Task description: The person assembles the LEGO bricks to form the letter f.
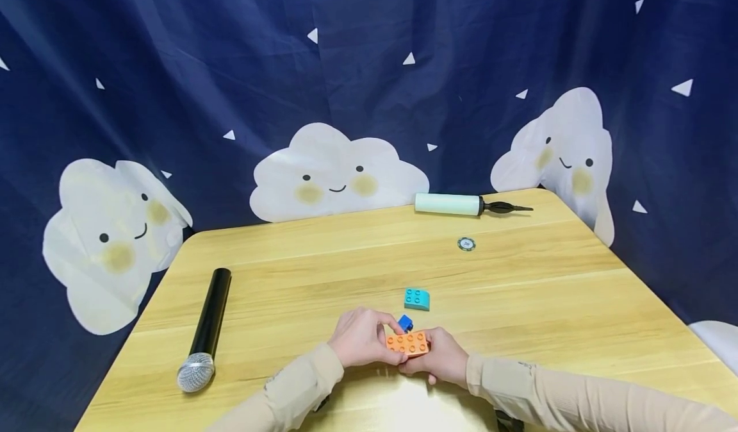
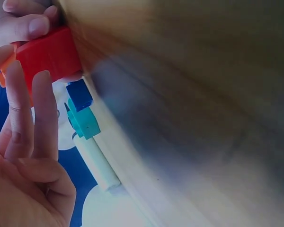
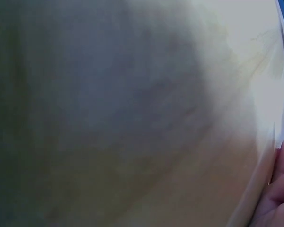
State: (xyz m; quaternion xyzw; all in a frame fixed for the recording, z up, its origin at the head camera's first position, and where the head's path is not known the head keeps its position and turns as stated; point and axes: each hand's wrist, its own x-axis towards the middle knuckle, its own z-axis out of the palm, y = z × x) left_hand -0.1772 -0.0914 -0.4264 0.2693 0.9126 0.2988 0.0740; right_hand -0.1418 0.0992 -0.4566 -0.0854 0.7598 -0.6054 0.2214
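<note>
An orange building brick (image 1: 408,343) with round studs is held between both hands, near the table's front. My left hand (image 1: 360,339) pinches it between thumb and index finger from the left; the other fingers of that hand (image 2: 35,137) stand off it in the left wrist view. Under the orange brick is a red brick (image 2: 49,54), hidden in the head view. My right hand (image 1: 444,357) grips this pair from the right. Just beyond the hands lie a small blue brick (image 1: 405,323) and a teal brick (image 1: 417,299) with a curved end.
A black microphone (image 1: 209,320) with a silver head lies at the table's left. Toward the back right are a poker chip (image 1: 466,244) and a pale green hand pump (image 1: 448,204) with a black nozzle. A dark blue cloud-patterned curtain (image 1: 369,86) hangs behind the wooden table (image 1: 300,272).
</note>
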